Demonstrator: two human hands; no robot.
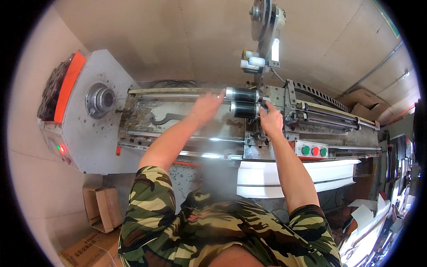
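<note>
Black rollers (242, 102) on the machine: both hands (207, 106) (270, 119) touch them.

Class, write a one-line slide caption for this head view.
Left hand and right hand at two black rollers on a long machine bed.

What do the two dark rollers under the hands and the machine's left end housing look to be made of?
The two dark rollers look like black rubber or coated sleeves with bright metal end caps; the left hand and right hand touch them. The end housing looks like grey painted sheet metal, matte and scuffed, with a shiny steel hub.
</note>
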